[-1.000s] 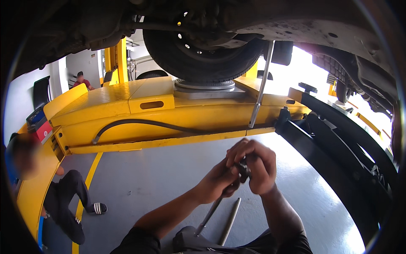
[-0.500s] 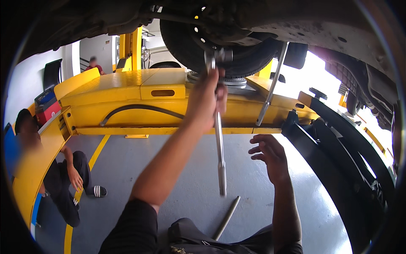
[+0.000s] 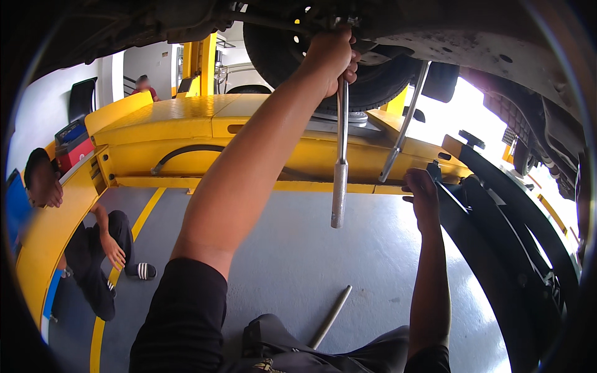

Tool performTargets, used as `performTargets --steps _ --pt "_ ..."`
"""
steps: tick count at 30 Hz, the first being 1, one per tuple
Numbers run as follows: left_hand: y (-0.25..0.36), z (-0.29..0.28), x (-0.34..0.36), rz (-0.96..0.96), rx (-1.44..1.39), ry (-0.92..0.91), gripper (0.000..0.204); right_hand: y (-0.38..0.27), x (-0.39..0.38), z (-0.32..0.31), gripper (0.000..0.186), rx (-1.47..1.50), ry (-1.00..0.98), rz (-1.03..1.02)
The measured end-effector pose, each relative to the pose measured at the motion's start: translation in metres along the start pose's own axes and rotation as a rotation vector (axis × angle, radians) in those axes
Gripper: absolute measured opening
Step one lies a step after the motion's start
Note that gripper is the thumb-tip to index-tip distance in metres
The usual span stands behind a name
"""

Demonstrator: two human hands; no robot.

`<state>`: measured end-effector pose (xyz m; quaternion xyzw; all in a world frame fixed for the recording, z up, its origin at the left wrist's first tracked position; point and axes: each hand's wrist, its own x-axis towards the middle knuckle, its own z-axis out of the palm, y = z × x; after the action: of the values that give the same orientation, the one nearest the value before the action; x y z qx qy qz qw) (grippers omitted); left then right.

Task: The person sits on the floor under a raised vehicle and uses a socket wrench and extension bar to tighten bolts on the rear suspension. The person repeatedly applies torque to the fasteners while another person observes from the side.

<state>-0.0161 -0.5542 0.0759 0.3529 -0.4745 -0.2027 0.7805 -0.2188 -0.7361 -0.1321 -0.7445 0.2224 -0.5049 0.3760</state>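
My left hand point(image 3: 329, 59) is raised to the underside of the vehicle beside the tyre point(image 3: 267, 50), closed on the head end of a long chrome ratchet wrench point(image 3: 339, 193), whose knurled handle hangs down. The wrench's head is mostly hidden by my fingers. My right hand point(image 3: 421, 194) is lower at the right, its fingers loosely curled but apart and holding nothing, just below a second metal bar point(image 3: 405, 120) that hangs from the vehicle, close to the black jack arms point(image 3: 491, 236).
A yellow lift beam point(image 3: 161, 127) spans the view, with a round turn plate point(image 3: 358, 120) under the tyre. A loose pipe point(image 3: 329, 317) lies on the floor point(image 3: 280, 248). A seated person point(image 3: 93, 248) is at the left, another person point(image 3: 144, 90) farther back.
My left hand has carried the wrench up from low in front of me to the underside beside the wheel. My right hand has let go of it and moved right and upward.
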Motion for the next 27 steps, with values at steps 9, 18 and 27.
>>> performTargets --steps 9,18,27 --pt "0.019 -0.002 0.019 -0.122 0.097 -0.059 0.016 0.014 0.044 0.014 0.045 0.061 -0.122 0.008" --pt "0.022 -0.007 0.051 -0.165 -0.110 -0.288 0.027 -0.012 0.041 0.016 0.047 0.057 -0.183 0.067" --pt "0.012 0.004 0.045 -0.078 -0.208 -0.055 0.017 0.000 0.032 0.006 0.047 0.065 -0.120 0.006"
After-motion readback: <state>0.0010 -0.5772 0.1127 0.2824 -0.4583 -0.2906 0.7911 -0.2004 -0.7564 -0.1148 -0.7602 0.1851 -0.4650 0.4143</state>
